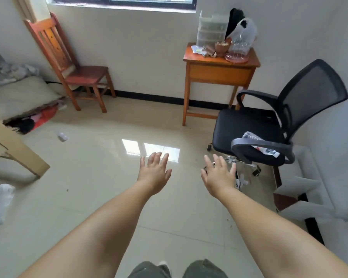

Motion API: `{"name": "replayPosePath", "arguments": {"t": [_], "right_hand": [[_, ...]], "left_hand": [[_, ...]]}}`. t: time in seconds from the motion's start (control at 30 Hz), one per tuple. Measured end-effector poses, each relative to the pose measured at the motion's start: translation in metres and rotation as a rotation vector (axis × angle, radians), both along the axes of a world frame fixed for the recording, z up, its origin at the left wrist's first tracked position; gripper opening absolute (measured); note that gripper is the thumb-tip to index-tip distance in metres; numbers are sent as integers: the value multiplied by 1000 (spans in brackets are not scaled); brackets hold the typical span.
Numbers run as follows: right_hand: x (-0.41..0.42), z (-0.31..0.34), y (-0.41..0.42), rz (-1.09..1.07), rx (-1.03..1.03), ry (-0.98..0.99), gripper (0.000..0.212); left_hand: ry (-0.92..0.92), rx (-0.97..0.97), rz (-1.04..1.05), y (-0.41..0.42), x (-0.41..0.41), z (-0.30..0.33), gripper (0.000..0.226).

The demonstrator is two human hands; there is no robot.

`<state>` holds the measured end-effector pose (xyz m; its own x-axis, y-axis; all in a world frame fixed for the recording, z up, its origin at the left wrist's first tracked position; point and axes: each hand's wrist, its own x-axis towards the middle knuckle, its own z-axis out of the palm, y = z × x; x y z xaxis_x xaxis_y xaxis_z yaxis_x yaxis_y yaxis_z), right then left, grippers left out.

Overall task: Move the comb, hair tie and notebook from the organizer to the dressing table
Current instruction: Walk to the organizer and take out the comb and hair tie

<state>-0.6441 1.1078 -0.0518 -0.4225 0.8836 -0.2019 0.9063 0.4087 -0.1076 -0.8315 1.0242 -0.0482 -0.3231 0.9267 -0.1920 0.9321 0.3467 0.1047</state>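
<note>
Low centre of the frame: grey trouser knees (177,268). Above them, two bare arms stretched forward over pale floor tiles (84,177). Left hand (154,173) and right hand (219,175) both spread wide, fingers apart, holding nothing. Right of centre: black office chair (269,127), a plastic packet on its seat. Upper right, against the wall: small wooden table (219,67), with a clear drawer organizer (209,31) at its back left edge, amid clutter. Comb, hair tie, notebook impossible to make out. Upper left: wooden chair (74,63).
</note>
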Motion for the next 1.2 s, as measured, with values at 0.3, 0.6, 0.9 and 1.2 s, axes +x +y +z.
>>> {"name": "replayPosePath", "arguments": {"t": [0.3,0.6,0.9,1.2], "right_hand": [[-79,-2,258,-122,33,-20,56],[-175,29,524,-86,89,-7,56],[-290,24,765,-153,85,74,56],[-360,59,984,-351,54,318,53]], "left_hand": [[29,37,-135,278,-90,-1,58],[-17,113,-88,527,-179,27,57],[1,168,-102,780,-304,29,58],[-47,286,-188,1029,-369,79,57]]}}
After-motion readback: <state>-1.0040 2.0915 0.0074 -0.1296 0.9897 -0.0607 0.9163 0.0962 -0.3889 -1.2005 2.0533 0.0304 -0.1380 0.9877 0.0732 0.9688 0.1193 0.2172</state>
